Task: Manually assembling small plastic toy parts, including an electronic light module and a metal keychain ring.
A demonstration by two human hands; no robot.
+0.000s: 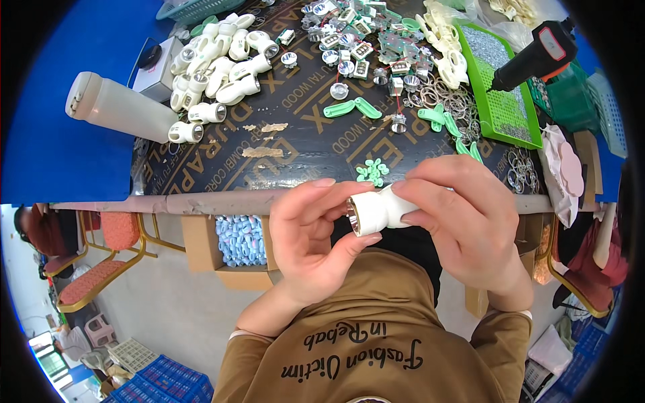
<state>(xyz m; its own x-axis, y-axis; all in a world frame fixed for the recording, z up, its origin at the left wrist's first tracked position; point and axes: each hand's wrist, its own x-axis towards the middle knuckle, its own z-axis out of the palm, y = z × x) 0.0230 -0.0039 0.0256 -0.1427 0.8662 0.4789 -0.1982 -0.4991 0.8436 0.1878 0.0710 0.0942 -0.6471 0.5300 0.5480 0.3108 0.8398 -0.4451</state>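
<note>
Between my two hands, just off the table's near edge, I hold a small white flashlight (378, 211) with its shiny reflector end facing left. My left hand (312, 235) has its thumb and fingers around the rim of that head. The body is gripped by my right hand (460, 215), whose fingers hide its far end. Right behind the flashlight, small light-green pieces (372, 172) lie in a little pile. Farther back on the table are curved green plastic strips (353, 107) and a small reflector on a red wire (398, 123).
Several white flashlights (218, 64) are heaped at the back left beside a white bottle-shaped container (124, 107). Reflectors and circuit boards (359, 50) fill the back middle. A green tray (535, 134) of screws, with a black electric screwdriver (537, 54) over it, stands right. Below sits a cardboard box (201, 245).
</note>
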